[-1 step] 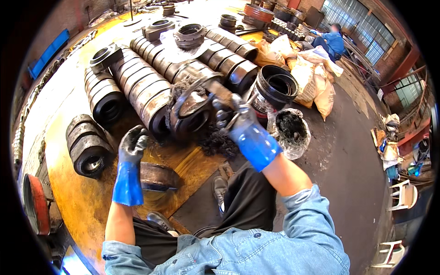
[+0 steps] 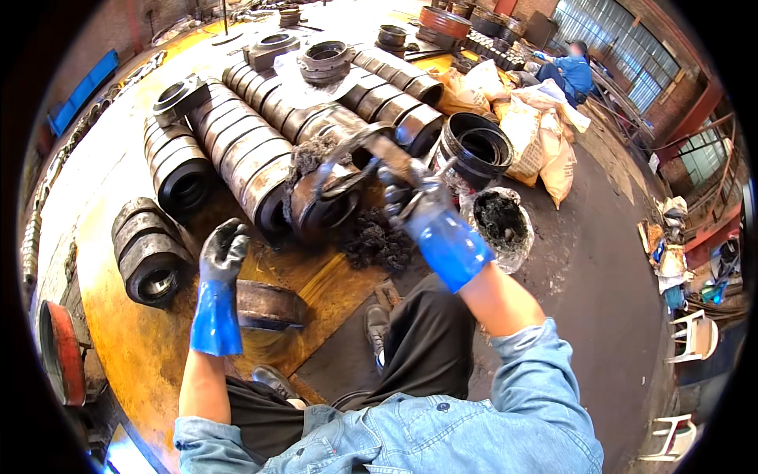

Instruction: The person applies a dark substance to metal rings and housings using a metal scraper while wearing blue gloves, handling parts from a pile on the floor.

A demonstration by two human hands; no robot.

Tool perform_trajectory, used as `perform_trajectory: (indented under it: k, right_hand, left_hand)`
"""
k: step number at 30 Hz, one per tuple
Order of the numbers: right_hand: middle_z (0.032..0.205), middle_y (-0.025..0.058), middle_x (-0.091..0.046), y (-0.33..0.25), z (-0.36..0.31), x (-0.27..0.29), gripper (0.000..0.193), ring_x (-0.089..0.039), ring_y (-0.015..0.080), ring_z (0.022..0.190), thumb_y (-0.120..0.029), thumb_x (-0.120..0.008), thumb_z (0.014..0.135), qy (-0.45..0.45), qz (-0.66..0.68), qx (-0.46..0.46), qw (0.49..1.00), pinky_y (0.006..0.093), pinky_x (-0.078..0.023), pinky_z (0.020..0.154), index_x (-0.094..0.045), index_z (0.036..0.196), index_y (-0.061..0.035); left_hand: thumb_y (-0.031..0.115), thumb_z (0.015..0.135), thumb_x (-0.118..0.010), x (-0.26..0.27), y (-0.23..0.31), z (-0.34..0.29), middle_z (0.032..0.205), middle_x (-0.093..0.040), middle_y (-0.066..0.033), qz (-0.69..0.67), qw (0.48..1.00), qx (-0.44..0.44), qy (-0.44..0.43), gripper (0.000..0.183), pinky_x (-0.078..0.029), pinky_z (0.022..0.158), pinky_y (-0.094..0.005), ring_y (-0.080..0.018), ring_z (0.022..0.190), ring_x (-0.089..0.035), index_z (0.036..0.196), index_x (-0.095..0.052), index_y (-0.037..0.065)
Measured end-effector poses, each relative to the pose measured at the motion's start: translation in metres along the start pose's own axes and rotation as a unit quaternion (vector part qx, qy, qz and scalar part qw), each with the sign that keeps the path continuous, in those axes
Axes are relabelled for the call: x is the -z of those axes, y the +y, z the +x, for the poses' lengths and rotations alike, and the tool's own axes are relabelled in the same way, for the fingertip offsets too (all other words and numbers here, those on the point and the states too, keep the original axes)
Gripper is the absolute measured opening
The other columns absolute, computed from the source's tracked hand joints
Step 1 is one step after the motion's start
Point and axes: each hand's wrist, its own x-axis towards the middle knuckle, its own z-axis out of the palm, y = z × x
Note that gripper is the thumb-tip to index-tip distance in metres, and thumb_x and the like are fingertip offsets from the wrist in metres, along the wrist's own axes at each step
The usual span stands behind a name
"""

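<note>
My right hand [image 2: 414, 193], in a black and blue rubber glove, is closed around a brown, flat-sided handle [image 2: 388, 156]. A curved dark band, smeared by motion, runs from it over the near end of a grimy metal roller [image 2: 304, 201]. Dark fibrous fluff [image 2: 316, 156] clings to that roller, and a heap of it [image 2: 379, 241] lies below my right hand. My left hand [image 2: 223, 251], gloved alike, is held up with its fingers curled in and nothing visible in them. Beneath it a short metal ring [image 2: 270, 305] rests on the yellowish floor plate.
More ribbed rollers [image 2: 237, 150] lie in rows ahead, with a shorter one [image 2: 151, 253] at left. To the right stand a black bucket [image 2: 478, 146], a plastic-lined tub of black stuff [image 2: 501, 221] and filled sacks [image 2: 545, 146]. A co-worker in blue [image 2: 575, 71] sits at far right.
My right hand has shifted slightly right and down with the brown-handled thing, and the curved band has moved right with it. My left hand has drifted a little left.
</note>
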Motion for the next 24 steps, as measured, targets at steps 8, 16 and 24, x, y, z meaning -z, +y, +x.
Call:
perform_trajectory:
  k: [8,16,24]
  right_hand:
    - [0.116,0.0196,-0.063,-0.218,0.000,0.083,0.040,-0.068,0.0275,0.088,-0.025,-0.052,0.097,0.409,-0.124,0.253,0.868,0.0321,-0.057,0.063,-0.050,0.126,0.0012]
    - [0.101,0.0227,-0.068,-0.374,-0.036,0.262,0.032,-0.067,0.0368,0.086,-0.029,-0.049,0.095,0.679,-0.616,-0.106,0.384,0.0418,-0.053,0.071,-0.059,0.108,-0.0016]
    - [0.092,0.0213,-0.070,-0.348,-0.132,0.294,0.029,-0.063,0.0368,0.076,-0.030,-0.047,0.096,0.695,-0.517,-0.123,0.484,0.0440,-0.048,0.067,-0.061,0.101,-0.0055]
  left_hand:
    - [0.017,0.097,-0.064,0.063,-0.009,-0.006,0.114,-0.069,-0.0066,0.008,0.994,0.098,0.046,0.040,-0.049,0.061,-0.0208,-0.0101,0.077,-0.062,0.133,-0.055,0.004]
    - [0.014,0.097,-0.066,0.105,-0.046,0.009,0.113,-0.068,-0.0063,-0.015,0.980,0.176,0.089,0.038,-0.049,0.058,-0.0251,-0.0135,0.078,-0.063,0.132,-0.054,0.009]
    - [0.018,0.100,-0.061,0.176,-0.065,0.004,0.128,-0.065,-0.0007,-0.027,0.975,0.207,0.071,0.044,-0.051,0.063,-0.0262,-0.0146,0.086,-0.066,0.142,-0.048,0.020]
